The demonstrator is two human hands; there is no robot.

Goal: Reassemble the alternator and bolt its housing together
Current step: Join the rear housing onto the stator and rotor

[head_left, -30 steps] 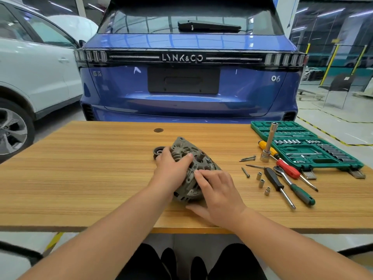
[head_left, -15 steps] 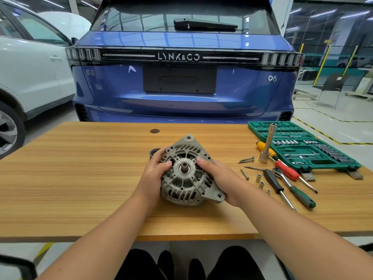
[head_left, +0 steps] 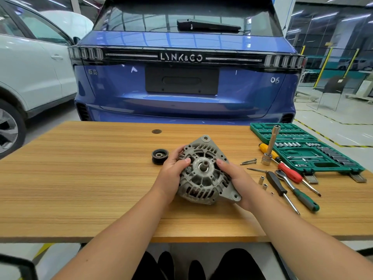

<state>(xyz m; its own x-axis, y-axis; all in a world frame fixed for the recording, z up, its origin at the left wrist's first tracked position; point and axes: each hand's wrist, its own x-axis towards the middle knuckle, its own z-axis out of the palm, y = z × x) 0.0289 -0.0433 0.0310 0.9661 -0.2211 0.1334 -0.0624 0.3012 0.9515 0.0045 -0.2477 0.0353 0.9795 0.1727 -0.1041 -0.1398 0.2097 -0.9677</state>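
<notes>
The grey alternator (head_left: 203,176) stands tilted on the wooden table (head_left: 80,178), its shaft end and vented front housing turned toward me. My left hand (head_left: 172,172) grips its left side, thumb on the front face. Its right side is held by my right hand (head_left: 237,180), thumb near the shaft and fingers behind the lower mounting ear. A black pulley (head_left: 159,156) lies just left of the alternator. Long bolts (head_left: 248,161) and small sleeves (head_left: 262,181) lie to the right.
Right of the alternator lie a socket on an extension (head_left: 269,148), a ratchet (head_left: 286,178), red, green and black screwdrivers (head_left: 292,178) and an open green socket case (head_left: 314,150). A blue car stands behind the table, a white car at the left.
The alternator was lying under both hands a second ago; it has been turned upright so its front faces me, and both hands now hold its sides. The pulley has come into full view.
</notes>
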